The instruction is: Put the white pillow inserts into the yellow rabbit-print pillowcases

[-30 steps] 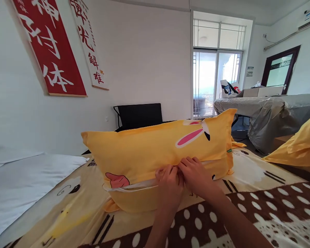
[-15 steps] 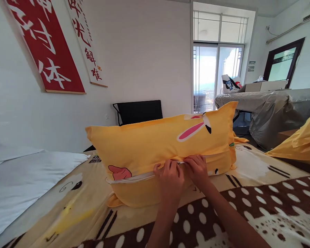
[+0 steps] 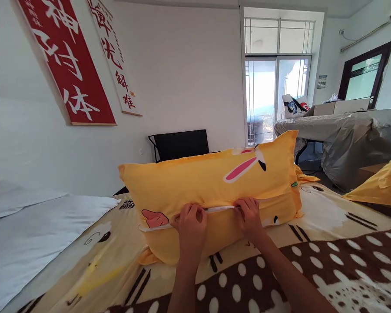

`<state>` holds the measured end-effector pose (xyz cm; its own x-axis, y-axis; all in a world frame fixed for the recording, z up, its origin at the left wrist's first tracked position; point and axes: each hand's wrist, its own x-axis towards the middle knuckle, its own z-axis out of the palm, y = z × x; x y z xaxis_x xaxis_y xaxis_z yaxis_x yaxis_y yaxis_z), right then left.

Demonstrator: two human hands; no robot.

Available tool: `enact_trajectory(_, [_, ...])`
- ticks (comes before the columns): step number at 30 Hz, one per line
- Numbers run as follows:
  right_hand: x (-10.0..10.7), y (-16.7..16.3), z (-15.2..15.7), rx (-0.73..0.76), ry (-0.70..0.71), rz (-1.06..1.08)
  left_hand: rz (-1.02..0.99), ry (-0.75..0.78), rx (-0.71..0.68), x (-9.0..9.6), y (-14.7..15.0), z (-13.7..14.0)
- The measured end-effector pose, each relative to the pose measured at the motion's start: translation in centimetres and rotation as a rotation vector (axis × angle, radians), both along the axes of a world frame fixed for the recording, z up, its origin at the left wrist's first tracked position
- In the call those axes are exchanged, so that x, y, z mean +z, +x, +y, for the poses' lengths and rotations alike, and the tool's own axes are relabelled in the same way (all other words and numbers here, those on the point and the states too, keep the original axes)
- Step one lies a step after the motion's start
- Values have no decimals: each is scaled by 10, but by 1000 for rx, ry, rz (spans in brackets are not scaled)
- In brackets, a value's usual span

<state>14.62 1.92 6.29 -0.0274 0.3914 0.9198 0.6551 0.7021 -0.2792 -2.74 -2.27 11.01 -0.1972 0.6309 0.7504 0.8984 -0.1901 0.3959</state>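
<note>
A long yellow pillow (image 3: 182,182) with a cartoon print stands on its side on the bed, leaning slightly. Along its front runs the white zipper (image 3: 220,209) of the pillowcase. My left hand (image 3: 190,226) is closed with thumb and fingertips pinched on this zipper, left of the middle; whether they hold its pull is hidden. Further right, my right hand (image 3: 249,219) pinches the pillowcase edge at the zipper line. Between the hands a strip of white zipper shows. Left of my left hand, a narrow white band lies beneath the printed pink shape.
A patterned blanket (image 3: 234,278) covers the bed. White bedding (image 3: 35,234) lies at the left, yellow fabric (image 3: 381,182) at the far right. Behind the pillow stands a black chair (image 3: 182,144). A plastic-covered table (image 3: 339,134) holds boxes near the window.
My left hand has slid left along the zipper, away from my right hand, which stays at nearly the same spot. More white zipper shows between them. The view has shifted slightly.
</note>
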Motion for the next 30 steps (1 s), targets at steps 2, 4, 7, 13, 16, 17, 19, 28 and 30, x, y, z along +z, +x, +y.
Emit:
enact_trajectory(2, [-1, -1, 0, 19, -12, 25, -2, -32, -44, 1, -2, 0])
enact_trajectory(4, [-2, -1, 0, 34, -18, 53, 31, -38, -52, 2, -2, -1])
enact_trajectory(7, [-2, -1, -1, 45, -31, 79, 83, -39, -39, 3, 1, -2])
enact_trajectory(13, [-5, -1, 4, 25, -23, 60, 187, -151, -21, 12, 1, -13])
enact_trajectory(16, [-6, -4, 3, 26, -19, 61, 307, -138, -129, 16, 0, -23])
enact_trajectory(17, [-5, -5, 0, 40, -14, 57, 326, -133, -157, 17, -1, -25])
enact_trajectory(19, [-2, -10, -10, 81, 6, 27, 332, -141, -160, 19, -1, -29])
enact_trajectory(28, [18, -32, -51, 225, 31, -290, 388, -345, -180, 28, -8, -38])
enact_trajectory(30, [15, -33, -49, 182, 41, -273, 418, -385, -205, 30, -9, -41])
